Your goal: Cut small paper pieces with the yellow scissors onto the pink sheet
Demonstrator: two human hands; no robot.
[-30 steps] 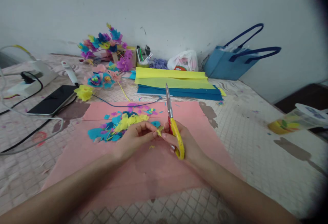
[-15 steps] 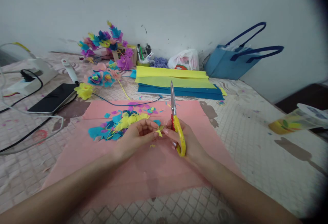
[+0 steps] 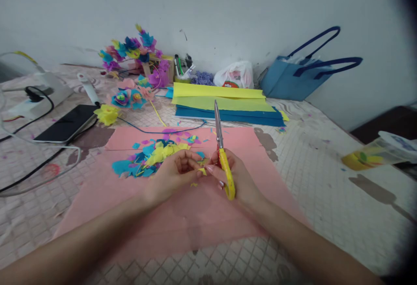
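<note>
Over a pink paper sheet (image 3: 182, 215), my left hand (image 3: 177, 174) pinches a small yellow paper piece (image 3: 202, 171) between thumb and fingers. My right hand (image 3: 236, 176) is close beside it, its fingertips near the same piece. Yellow-handled scissors (image 3: 229, 176) are held in my right hand, blades closed and pointing away. Beyond my left hand lies a heap of paper scraps (image 3: 143, 159) in blue, yellow and purple. A tiny yellow scrap (image 3: 194, 184) rests on the pink sheet below my fingers.
Folded yellow and blue papers (image 3: 224, 102) lie behind the pink sheet. Paper flowers (image 3: 130, 96), a phone (image 3: 67, 123), a power strip (image 3: 42, 98) and cables are on the left. A blue bag (image 3: 289, 78) stands back right; a plastic cup (image 3: 368, 157) is at the right.
The scissors in my right hand have tilted slightly, their tips shifting a little left. Both hands otherwise keep nearly the same place.
</note>
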